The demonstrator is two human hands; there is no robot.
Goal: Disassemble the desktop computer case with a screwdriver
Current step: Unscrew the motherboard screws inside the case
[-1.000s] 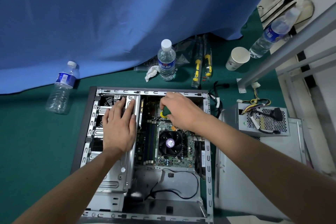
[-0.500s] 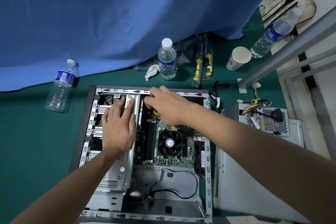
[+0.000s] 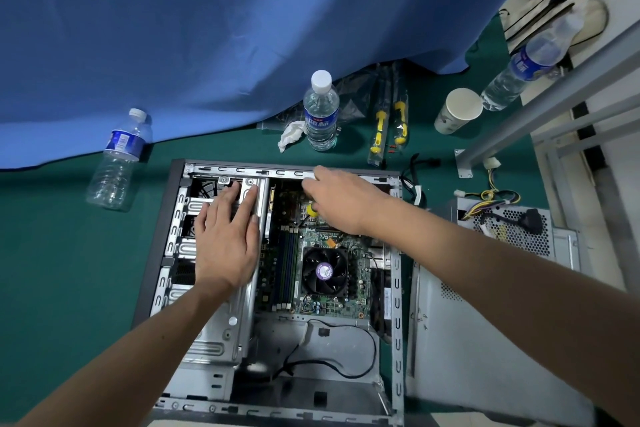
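An open desktop computer case [image 3: 397, 288] lies on its side on the green table, its motherboard and black CPU fan [image 3: 325, 270] exposed. My left hand [image 3: 227, 239] rests flat, fingers straight, on the silver drive cage [image 3: 221, 333] at the case's left. My right hand [image 3: 343, 199] hovers over the motherboard's far end near the case's top rail and grips a screwdriver [image 3: 312, 210]; only the yellow-green end of its handle shows below my fingers. The tip is hidden.
A removed power supply [image 3: 512, 225] with loose cables sits on the detached side panel [image 3: 485, 340] to the right. Water bottles [image 3: 321, 111] [image 3: 119, 163] [image 3: 526, 69], a paper cup [image 3: 459, 111], two packaged yellow screwdrivers [image 3: 389, 125] and a crumpled tissue [image 3: 291, 135] lie beyond the case, under a blue cloth.
My right hand has shifted left and toward the case's far rail with the screwdriver, then settled there. My left hand has stayed on the drive cage.
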